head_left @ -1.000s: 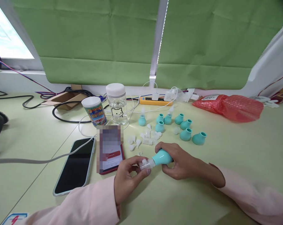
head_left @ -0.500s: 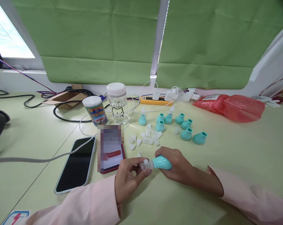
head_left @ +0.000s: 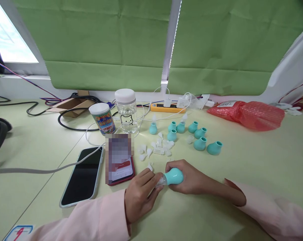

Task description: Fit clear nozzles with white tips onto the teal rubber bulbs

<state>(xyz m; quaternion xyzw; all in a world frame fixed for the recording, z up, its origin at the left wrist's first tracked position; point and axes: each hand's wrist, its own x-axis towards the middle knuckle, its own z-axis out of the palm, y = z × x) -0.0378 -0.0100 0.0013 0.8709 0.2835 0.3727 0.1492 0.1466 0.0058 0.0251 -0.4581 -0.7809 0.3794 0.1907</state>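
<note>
A teal squeeze bulb (head_left: 175, 176) lies sideways in my right hand (head_left: 190, 179), whose fingers wrap its far side. Its neck points left and meets a clear plastic nozzle piece (head_left: 162, 181). My left hand (head_left: 143, 194) pinches that piece between thumb and fingers, hiding much of it. Just beyond my hands is a loose pile of translucent white tips and small parts (head_left: 159, 147). Behind and to the right stand several teal bulbs (head_left: 200, 143) with open necks. Two others, one of them the bulb at the left (head_left: 153, 128), carry white tips.
Left of my hands lie a phone in a red case (head_left: 121, 170) and a black-screened phone (head_left: 83, 177) with a grey cable across it. Behind them stand a printed canister (head_left: 103, 118) and a clear jar (head_left: 126, 113). An orange power strip (head_left: 166, 107) and red plastic bag (head_left: 257, 115) lie farther back.
My left hand has turned over the nozzle piece, its fingers now covering more of it. The bulb has rolled slightly in my right hand. Both hands stay in nearly the same place.
</note>
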